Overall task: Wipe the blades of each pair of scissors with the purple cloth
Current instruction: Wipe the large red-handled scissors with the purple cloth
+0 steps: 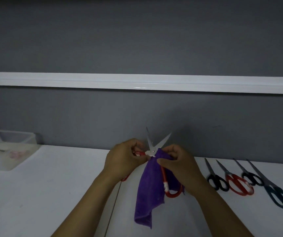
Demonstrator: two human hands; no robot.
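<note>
Just below the centre of the frame, the red-handled scissors (150,142) are held up between the two hands, above the white tabletop (52,194). Their two bare metal blades are spread in a narrow V and point upward, tapering to sharp tips against the grey wall. The left hand (125,156) has its fingers curled round the handle side just left of the pivot. A red plastic loop peeks out beneath that hand. The right hand (180,163) pinches the purple cloth (147,194) between thumb and curled fingers, right against the pivot at the base of the right-hand blade. The cloth is soft and fuzzy like a towel. It hangs down in loose folds between the forearms, partly covering the other red handle, whose rounded loop shows at its lower right.

At the right of the frame four more pairs lie closed on the tabletop, side by side with tips pointing away:
- a black-handled pair (216,180)
- a red-handled pair (236,182)
- a second black pair (252,177)
- a longer dark teal pair (277,190)

At the left edge sits a clear plastic box (9,151) with blurred contents.
</note>
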